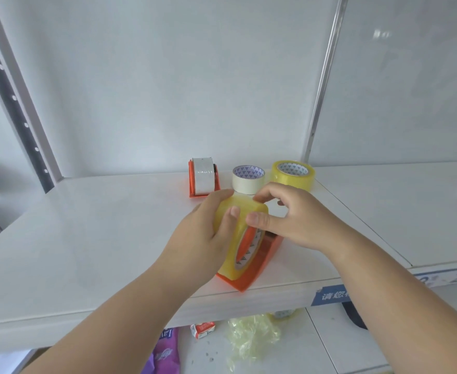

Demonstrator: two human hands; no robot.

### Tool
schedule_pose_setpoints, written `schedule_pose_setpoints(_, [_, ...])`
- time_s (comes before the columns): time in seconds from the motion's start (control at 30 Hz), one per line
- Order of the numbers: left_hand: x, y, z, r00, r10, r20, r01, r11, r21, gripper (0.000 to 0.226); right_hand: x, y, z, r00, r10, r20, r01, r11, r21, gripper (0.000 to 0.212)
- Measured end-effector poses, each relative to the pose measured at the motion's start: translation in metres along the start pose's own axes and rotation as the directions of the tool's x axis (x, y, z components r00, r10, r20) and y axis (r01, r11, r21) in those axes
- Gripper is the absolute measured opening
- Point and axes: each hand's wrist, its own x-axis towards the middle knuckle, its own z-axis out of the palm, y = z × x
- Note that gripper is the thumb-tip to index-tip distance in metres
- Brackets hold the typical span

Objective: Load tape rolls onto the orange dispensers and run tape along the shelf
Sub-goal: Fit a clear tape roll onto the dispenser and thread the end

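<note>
Both hands worked at the near edge of the white shelf (87,225), and we noted them closed around one yellow tape roll (228,255) seated upright in an orange dispenser (259,263). Our left hand (205,236) wrapped the roll's left side, thumb laid across its face. Our right hand (300,220) came over from the right, thumb pressed on the roll's upper rim, forefinger curled down onto the top as if pinching the tape there; whether a loose end was caught we could not tell. The dispenser's base sat at the shelf's front lip, one corner just over the edge. Farther back, near the rear wall, a second orange dispenser (204,176) stood loaded with a whitish roll. Just to its right lay a white tape roll (247,179) flat on the shelf, and beside that, close or touching, a larger yellow tape roll (293,175), also flat. Below the shelf we recorded crumpled clear wrapping (249,338), a small red-and-white carton (203,329), and a purple packet (165,352) on the tiled floor.
</note>
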Motion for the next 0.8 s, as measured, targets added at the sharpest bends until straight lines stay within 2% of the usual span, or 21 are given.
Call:
schedule_pose_setpoints(0.17, [0.013,0.007,0.001,1.0,0.009,-0.006,-0.009,0.997,0.077,0.034,0.001,0.004,0.002,1.0,0.029,-0.007,-0.029,1.0,0.011,0.06])
schedule_pose_setpoints(0.27, [0.02,0.012,0.0,0.999,0.032,-0.02,-0.029,0.99,0.139,0.032,0.002,0.001,-0.001,0.997,0.072,0.0,-0.072,0.996,0.055,0.067])
schedule_pose_setpoints(0.37, [0.023,0.01,-0.003,0.997,0.077,0.028,-0.08,0.982,0.169,0.034,0.005,-0.002,-0.003,0.994,0.11,0.014,-0.11,0.994,0.023,0.064])
schedule_pose_setpoints(0.47, [0.022,0.007,-0.009,0.992,0.04,0.121,-0.063,0.977,0.201,0.051,0.007,-0.003,-0.004,0.99,0.139,0.001,-0.139,0.99,-0.008,0.069])
schedule_pose_setpoints(0.53, [0.018,0.005,-0.013,0.992,0.026,0.125,-0.06,0.958,0.28,0.063,0.007,-0.003,-0.005,0.992,0.13,-0.009,-0.13,0.991,-0.028,0.06])
schedule_pose_setpoints(0.6, [0.016,0.004,-0.015,0.991,0.074,0.11,-0.108,0.934,0.339,0.06,0.007,-0.003,-0.006,0.993,0.12,0.006,-0.12,0.992,-0.026,0.054])
schedule_pose_setpoints(0.67, [0.018,0.002,-0.016,0.989,0.101,0.112,-0.134,0.931,0.339,0.056,0.007,-0.003,-0.01,0.992,0.12,0.042,-0.119,0.993,-0.014,0.057])
schedule_pose_setpoints(0.73, [0.022,0.001,-0.017,0.987,0.086,0.135,-0.128,0.931,0.343,0.055,0.007,-0.004,-0.015,0.989,0.132,0.071,-0.133,0.991,0.006,0.063])
schedule_pose_setpoints(0.8, [0.025,0.001,-0.019,0.984,0.08,0.16,-0.131,0.931,0.34,0.055,0.005,-0.003,-0.019,0.982,0.165,0.086,-0.17,0.984,0.053,0.057])
